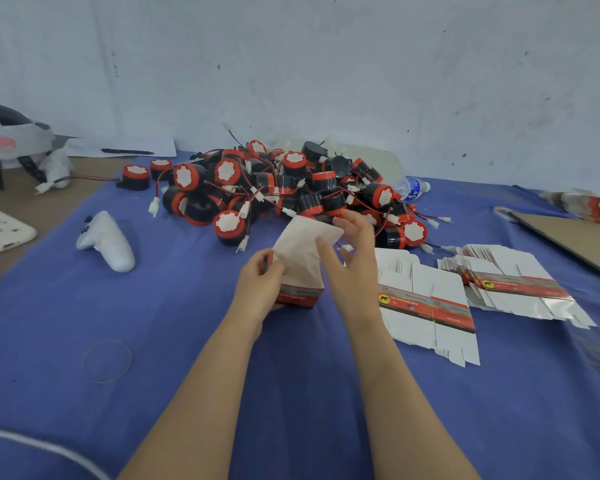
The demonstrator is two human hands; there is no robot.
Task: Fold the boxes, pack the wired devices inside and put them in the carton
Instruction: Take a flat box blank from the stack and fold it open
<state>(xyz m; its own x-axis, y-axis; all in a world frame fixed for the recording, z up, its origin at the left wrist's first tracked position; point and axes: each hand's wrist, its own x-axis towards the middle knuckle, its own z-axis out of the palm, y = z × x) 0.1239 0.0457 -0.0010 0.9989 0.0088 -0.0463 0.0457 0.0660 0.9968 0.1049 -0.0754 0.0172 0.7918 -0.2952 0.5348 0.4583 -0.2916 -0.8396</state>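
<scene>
A small white box (302, 271) with a red and grey band stands on the blue cloth (153, 341), its top flaps raised. My left hand (260, 282) grips its left side. My right hand (352, 258) is at the box's right side, fingers spread, its thumb touching the raised flap. Behind the box lies a heap of black and red wired devices (278, 188) with white connectors. Flat unfolded boxes (426, 299) lie in a stack to the right, with a second fanned stack (513, 282) beyond.
A white controller (108, 240) lies left of the box. A plastic water bottle (413, 187) lies behind the heap. Brown cardboard (575, 240) sits at the right edge. A rubber band (108, 360) lies front left. A headset (11, 140) and a pen (127, 151) are at the back left.
</scene>
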